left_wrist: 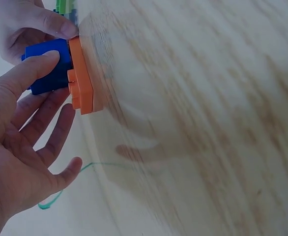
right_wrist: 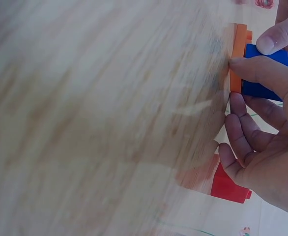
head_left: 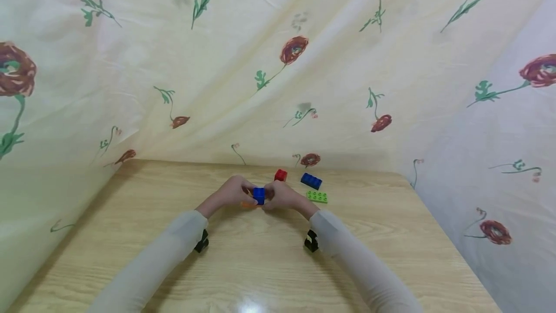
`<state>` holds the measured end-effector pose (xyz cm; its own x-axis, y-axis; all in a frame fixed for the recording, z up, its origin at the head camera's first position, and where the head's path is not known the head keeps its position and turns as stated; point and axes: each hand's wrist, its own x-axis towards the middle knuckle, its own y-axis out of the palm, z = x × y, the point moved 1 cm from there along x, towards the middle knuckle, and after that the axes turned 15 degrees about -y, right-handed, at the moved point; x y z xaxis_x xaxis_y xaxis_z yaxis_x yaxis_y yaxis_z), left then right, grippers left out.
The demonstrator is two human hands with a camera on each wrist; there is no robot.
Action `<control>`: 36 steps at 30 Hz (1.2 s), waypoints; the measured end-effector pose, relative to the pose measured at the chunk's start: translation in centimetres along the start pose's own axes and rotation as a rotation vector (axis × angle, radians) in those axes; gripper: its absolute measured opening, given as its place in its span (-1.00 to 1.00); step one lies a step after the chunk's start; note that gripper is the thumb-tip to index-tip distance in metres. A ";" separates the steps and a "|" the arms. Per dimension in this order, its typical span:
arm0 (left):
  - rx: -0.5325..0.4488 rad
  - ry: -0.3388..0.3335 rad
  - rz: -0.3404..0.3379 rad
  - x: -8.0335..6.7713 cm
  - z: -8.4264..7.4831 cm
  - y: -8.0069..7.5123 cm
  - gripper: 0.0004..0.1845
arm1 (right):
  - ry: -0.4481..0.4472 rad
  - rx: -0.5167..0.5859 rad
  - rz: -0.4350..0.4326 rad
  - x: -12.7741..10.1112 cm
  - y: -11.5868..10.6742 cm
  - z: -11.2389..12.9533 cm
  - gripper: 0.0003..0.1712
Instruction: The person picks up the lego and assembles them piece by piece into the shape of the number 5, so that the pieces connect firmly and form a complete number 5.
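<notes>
A: Both hands meet mid-surface. The left hand (head_left: 232, 193) pinches a blue brick (head_left: 259, 195) with its thumb; the right hand (head_left: 281, 196) grips it from the other side.

B: The wrist views add an orange plate (left_wrist: 81, 76) under that brick, lying on the surface (head_left: 260, 260). The right wrist view shows it too.

A: From the head, at one o'clock of the hands: a red brick (head_left: 280, 175), a dark blue brick (head_left: 311, 180), a green plate (head_left: 317, 197).

B: No container shows anywhere.

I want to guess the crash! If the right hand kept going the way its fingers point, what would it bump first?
Probably the blue brick it already touches, on the orange plate. Past that waits the left hand, though depth is hard to judge.
</notes>
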<state>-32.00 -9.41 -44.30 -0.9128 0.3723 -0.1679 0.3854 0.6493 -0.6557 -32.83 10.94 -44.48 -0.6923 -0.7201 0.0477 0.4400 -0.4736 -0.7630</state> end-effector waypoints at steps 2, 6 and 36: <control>0.004 0.004 0.001 0.0 -0.1 0.0 -0.69 | 0.005 -0.009 0.001 0.0 -0.1 0.1 -0.69; 0.010 0.018 0.004 0.1 0.0 0.1 -0.68 | 0.015 -0.006 0.000 -0.1 0.0 0.2 -0.67; -0.030 0.004 -0.005 0.1 0.4 0.6 -0.70 | 0.006 -0.001 0.017 -0.3 -0.1 0.4 -0.74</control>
<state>-31.93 -9.27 -44.97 -0.9141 0.3718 -0.1617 0.3849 0.6704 -0.6344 -32.46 10.97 -44.16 -0.6878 -0.7252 0.0308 0.4516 -0.4608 -0.7640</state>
